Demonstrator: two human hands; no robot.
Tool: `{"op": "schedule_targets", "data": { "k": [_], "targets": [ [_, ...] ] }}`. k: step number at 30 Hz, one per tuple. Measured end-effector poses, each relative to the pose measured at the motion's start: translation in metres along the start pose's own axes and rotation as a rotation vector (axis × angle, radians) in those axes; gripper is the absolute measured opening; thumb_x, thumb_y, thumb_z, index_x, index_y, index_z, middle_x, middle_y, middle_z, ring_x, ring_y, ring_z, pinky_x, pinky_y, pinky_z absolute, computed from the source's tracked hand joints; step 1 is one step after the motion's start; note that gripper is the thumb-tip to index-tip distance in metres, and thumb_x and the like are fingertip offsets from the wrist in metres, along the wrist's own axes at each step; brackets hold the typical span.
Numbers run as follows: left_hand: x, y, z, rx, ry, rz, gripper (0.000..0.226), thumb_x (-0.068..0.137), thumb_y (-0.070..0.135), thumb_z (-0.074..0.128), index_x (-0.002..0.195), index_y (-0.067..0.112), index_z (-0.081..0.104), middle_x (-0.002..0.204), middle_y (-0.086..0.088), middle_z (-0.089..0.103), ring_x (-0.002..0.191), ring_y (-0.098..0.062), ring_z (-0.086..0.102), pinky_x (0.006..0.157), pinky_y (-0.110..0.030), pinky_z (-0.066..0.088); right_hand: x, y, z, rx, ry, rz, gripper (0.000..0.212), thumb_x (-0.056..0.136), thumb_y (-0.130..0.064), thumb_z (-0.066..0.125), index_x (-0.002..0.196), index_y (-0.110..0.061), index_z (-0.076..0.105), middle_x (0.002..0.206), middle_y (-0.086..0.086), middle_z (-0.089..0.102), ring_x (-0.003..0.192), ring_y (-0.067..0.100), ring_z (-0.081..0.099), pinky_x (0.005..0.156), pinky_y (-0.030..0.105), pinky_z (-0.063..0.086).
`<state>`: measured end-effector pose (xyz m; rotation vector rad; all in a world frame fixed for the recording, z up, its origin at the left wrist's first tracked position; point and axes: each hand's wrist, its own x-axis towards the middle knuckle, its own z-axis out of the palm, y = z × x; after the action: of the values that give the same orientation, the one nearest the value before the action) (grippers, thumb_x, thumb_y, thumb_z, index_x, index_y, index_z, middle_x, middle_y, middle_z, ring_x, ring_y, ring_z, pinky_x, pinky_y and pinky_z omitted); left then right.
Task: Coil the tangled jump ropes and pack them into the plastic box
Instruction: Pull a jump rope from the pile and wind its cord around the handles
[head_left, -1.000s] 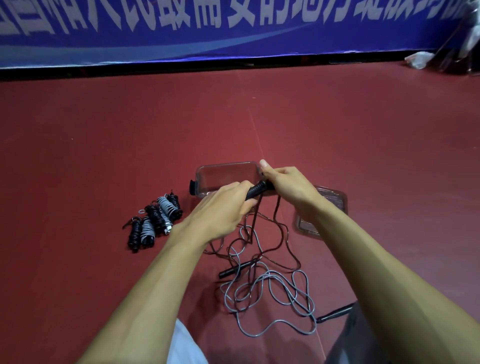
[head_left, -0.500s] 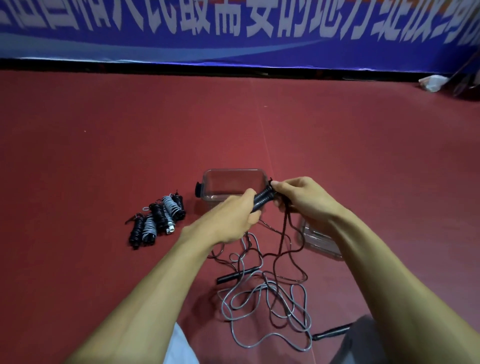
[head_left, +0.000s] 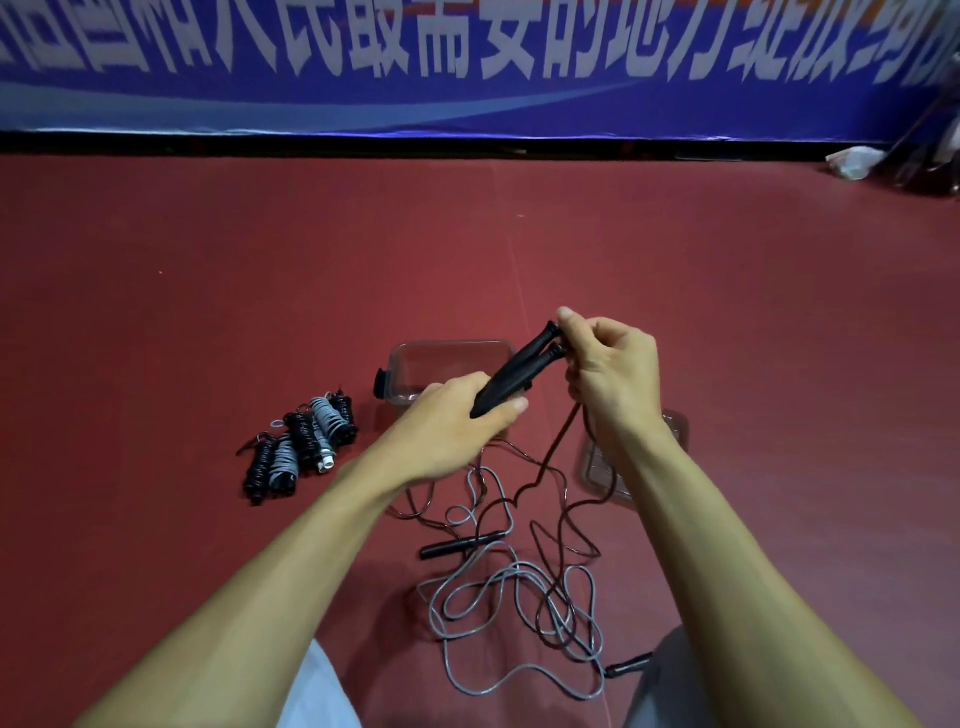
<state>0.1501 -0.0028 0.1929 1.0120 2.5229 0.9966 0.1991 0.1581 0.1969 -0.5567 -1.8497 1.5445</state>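
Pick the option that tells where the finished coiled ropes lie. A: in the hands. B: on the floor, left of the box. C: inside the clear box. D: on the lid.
B: the coiled ropes lie in a row on the red floor, to the left of the clear box and apart from it.
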Motion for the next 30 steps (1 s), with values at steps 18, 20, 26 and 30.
{"op": "schedule_targets", "data": {
  "k": [18,20,26,30],
  "targets": [
    [0.01,0.004,-0.015,-0.721,0.43,-0.324,0.033,0.102,0.034,0.047,0.076,0.014,0.05,0.06,-0.005,0.061,0.033,-0.008,0.034,0.034,-0.019,0.026,-0.02,-0.01,0.007,-0.169,-0.722,0.023,0.031,0.102,-0.029,0.047,0.076,-0.011,0.05,0.051,-0.002,0.048,0.047,0.018,0.056,0.048,0.021,0.045],
    [0.01,0.0,-0.018,-0.838,0.462,-0.379,0.032,0.103,0.032,0.046,0.077,0.012,0.046,0.068,-0.01,0.068,0.033,-0.008,0.029,0.033,-0.018,0.022,-0.022,-0.007,0.015,-0.246,-0.785,0.035,0.033,0.103,-0.029,0.043,0.077,-0.01,0.051,0.05,-0.001,0.048,0.047,0.016,0.056,0.046,0.016,0.04],
    [0.009,-0.009,-0.031,-1.304,0.444,-0.406,0.034,0.104,0.029,0.043,0.075,0.012,0.041,0.087,-0.018,0.074,0.034,-0.01,0.026,0.033,-0.018,0.023,-0.033,0.013,0.036,-0.505,-1.015,0.145,0.029,0.102,-0.021,0.046,0.076,-0.011,0.052,0.071,0.007,0.06,0.06,0.016,0.059,0.058,0.023,0.049],
    [0.01,-0.019,-0.037,-1.36,0.509,-0.42,0.022,0.105,0.029,0.043,0.094,0.009,0.044,0.064,-0.008,0.062,0.034,-0.009,0.029,0.033,-0.017,0.021,-0.03,0.014,0.037,-0.664,-0.996,0.115,0.037,0.101,-0.035,0.048,0.07,-0.015,0.052,0.064,-0.001,0.062,0.056,0.009,0.058,0.058,0.018,0.046]
  ]
}}
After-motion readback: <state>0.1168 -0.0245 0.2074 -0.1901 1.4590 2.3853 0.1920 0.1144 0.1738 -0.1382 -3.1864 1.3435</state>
